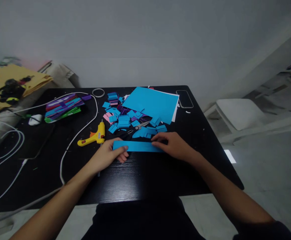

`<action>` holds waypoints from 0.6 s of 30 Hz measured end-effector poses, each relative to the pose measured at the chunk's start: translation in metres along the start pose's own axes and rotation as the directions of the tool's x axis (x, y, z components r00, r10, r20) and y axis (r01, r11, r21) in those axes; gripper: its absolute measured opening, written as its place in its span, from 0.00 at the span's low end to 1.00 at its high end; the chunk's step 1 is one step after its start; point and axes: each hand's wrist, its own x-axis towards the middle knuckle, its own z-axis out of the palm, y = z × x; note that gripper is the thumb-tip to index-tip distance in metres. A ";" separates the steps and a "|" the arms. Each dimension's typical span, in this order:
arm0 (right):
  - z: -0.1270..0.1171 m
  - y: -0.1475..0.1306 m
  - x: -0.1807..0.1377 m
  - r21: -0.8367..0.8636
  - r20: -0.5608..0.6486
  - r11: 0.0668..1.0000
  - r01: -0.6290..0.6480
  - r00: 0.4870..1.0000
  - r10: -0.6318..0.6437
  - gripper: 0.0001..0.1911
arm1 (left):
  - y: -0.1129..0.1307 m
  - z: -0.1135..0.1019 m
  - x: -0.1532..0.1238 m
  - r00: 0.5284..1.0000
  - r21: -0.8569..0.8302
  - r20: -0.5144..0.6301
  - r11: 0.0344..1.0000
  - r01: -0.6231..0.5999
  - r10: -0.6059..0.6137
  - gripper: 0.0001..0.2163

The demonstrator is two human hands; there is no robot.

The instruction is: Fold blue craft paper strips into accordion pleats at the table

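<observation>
Gripping opposite ends of blue paper strip (138, 146): fingers of left hand (107, 156), right hand (174, 145).

A yellow glue gun (93, 137) lies on the black worktop (140, 176) beside a white cable (85, 126). Behind it, scissors (135, 128) rest among cut blue pieces (123, 120), near a large blue sheet (152, 103). A phone (184, 99), a tape ring (98, 92) and stacked coloured strips (63, 106) sit farther back
</observation>
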 end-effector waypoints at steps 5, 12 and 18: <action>0.043 0.000 -0.024 -0.302 -0.283 0.919 0.253 0.897 -0.340 0.12 | -0.011 -0.002 -0.021 0.967 0.540 -0.224 0.841 0.019 0.122 0.21; 0.073 0.009 -0.037 -0.446 -0.087 0.802 0.398 0.872 -0.481 0.12 | -0.004 0.010 -0.042 0.914 0.906 -0.123 0.419 -0.056 0.388 0.17; 0.074 0.013 -0.044 -0.472 -0.050 0.776 0.419 0.866 -0.497 0.11 | -0.033 0.044 -0.037 0.706 0.836 0.238 0.229 -0.498 0.667 0.11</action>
